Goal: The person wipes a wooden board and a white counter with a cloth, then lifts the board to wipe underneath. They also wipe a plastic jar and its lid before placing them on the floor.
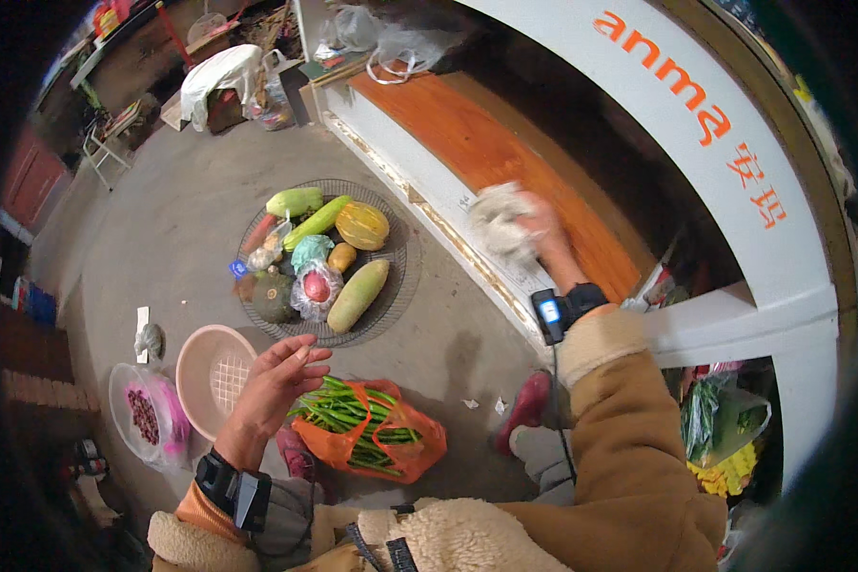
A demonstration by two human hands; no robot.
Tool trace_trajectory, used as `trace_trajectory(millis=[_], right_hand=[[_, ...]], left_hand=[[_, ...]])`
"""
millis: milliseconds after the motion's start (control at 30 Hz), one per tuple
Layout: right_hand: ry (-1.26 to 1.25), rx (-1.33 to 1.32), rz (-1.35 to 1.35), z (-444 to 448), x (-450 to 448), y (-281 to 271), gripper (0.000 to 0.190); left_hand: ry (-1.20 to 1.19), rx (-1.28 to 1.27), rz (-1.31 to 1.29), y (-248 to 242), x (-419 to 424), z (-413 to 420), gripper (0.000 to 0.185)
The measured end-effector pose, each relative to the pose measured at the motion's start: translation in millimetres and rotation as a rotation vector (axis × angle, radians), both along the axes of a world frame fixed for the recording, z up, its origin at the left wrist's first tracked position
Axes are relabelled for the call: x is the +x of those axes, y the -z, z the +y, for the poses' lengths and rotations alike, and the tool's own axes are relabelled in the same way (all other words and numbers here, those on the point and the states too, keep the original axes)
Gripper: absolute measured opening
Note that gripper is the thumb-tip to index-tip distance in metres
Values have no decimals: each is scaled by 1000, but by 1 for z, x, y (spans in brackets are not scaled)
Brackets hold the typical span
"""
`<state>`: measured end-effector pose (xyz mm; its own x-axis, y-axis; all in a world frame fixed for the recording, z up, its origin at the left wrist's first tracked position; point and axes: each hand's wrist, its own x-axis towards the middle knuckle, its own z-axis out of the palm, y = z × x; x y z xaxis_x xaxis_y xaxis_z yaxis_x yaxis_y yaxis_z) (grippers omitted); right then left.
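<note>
A crumpled off-white cloth is bunched under my right hand, blurred. It lies along the boundary between a white ledge and an orange-brown wooden board. My left hand hangs in the air with bent fingers and nothing visible in it. Below that hand stands a pink plastic basket. An orange plastic bag of long green vegetable stalks sits between my feet. Just ahead, a round wire rack carries squashes, gourds and plastic-wrapped produce.
A clear bag holding small dark red fruits or beans lies at left. The white frame with orange lettering curves along the right. Plastic bags rest at the board's far end. A white-draped object stands farther back.
</note>
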<state>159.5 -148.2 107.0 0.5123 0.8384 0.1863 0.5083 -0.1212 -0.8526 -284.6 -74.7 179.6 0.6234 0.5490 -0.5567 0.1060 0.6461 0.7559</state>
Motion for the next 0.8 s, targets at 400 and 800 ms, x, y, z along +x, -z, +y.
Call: trace_trajectory(millis=[400,800], right_hand=[[385,-134,-138,-30,19,14,23],[813,202,213,-80,128,-52,28]], left_hand=[[-119,35,55,-2,0,-4,26],[-110,129,95,-11,21,-5,28]])
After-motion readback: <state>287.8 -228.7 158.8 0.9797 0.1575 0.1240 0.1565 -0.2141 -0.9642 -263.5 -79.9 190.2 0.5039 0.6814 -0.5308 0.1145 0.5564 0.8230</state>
